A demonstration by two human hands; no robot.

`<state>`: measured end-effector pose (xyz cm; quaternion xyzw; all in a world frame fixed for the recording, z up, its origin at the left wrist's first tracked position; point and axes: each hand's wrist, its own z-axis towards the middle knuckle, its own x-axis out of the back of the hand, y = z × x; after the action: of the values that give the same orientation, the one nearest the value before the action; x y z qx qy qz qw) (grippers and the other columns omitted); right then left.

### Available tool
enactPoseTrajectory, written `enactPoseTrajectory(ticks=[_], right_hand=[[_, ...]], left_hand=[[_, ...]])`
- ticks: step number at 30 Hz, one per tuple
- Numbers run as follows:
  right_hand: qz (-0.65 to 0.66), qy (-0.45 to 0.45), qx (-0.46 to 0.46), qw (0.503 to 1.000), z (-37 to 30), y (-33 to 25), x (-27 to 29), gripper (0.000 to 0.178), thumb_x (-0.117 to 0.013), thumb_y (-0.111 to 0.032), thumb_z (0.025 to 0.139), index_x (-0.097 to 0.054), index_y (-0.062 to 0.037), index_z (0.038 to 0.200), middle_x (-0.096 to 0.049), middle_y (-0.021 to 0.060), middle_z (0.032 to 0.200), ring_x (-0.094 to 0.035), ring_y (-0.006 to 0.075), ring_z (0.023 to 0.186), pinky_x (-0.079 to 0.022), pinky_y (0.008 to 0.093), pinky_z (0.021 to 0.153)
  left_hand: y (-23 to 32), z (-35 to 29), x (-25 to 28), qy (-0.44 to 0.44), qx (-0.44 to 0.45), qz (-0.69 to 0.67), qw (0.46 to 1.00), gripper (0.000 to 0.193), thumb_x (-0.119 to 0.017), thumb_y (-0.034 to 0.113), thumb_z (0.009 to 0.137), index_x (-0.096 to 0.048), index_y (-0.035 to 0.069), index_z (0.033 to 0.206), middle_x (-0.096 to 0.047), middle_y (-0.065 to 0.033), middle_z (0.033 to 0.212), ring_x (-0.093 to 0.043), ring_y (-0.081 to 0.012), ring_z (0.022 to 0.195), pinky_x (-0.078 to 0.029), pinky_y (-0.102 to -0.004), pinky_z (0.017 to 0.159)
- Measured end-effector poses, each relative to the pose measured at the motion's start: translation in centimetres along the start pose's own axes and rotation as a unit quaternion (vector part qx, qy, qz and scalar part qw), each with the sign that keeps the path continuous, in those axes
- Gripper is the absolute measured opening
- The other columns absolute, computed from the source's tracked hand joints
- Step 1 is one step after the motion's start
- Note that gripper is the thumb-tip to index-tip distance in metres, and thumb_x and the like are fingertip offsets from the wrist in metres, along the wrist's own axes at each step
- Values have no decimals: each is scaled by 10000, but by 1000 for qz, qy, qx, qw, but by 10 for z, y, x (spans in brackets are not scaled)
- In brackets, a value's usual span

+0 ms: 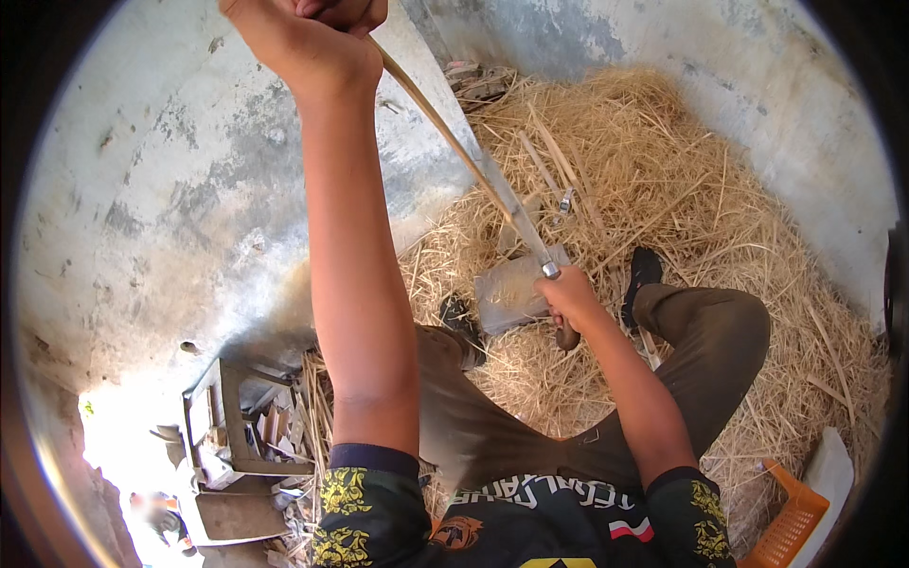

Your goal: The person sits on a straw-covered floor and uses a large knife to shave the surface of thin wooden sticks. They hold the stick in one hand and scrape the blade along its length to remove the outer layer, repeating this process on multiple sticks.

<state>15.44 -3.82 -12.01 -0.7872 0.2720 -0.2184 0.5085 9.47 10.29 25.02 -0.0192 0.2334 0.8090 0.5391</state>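
Observation:
At the top of the head view my left hand [317,43] is raised and closed around a long thin bamboo strip [437,121]. The strip slants down to the right from that fist. My right hand [571,295], lower and between my knees, grips the wooden handle of a machete [524,225]. Its long blade points up and away to the left. Strip and blade lie alongside each other near the blade's middle; I cannot tell whether they touch. Beyond my right hand a flat wooden block [494,301] rests on the straw-like shavings, between my feet.
Pale shavings [682,180] are heaped across the floor up to the weathered walls [189,170]. A wooden cabinet frame [225,417] with scraps lies at lower left, near a person [166,521] in a bright opening. An orange plastic crate-like piece [791,521] lies at lower right.

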Motion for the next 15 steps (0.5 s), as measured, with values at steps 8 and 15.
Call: enactPoseTrajectory(ticks=[8,15], right_hand=[[75,191,337,919,-38,-50,-5,277,-661,-225,893,-626,9,748,-575,78,558,-576,220,469,-445,385,474],[-249,181,160,938,21,43,-7,255,-686,-222,823,-661,24,762,-651,204,655,-627,349,571,-494,432,566]], left_hand=[[-7,5,21,0,33,-63,997,560,-510,703,919,-483,193,687,-314,94,500,-226,-69,402,-149,-259,397],[13,-14,-13,-23,173,-260,950,602,-487,753,912,-428,199,687,-294,104,507,-207,-56,403,-130,-261,394]])
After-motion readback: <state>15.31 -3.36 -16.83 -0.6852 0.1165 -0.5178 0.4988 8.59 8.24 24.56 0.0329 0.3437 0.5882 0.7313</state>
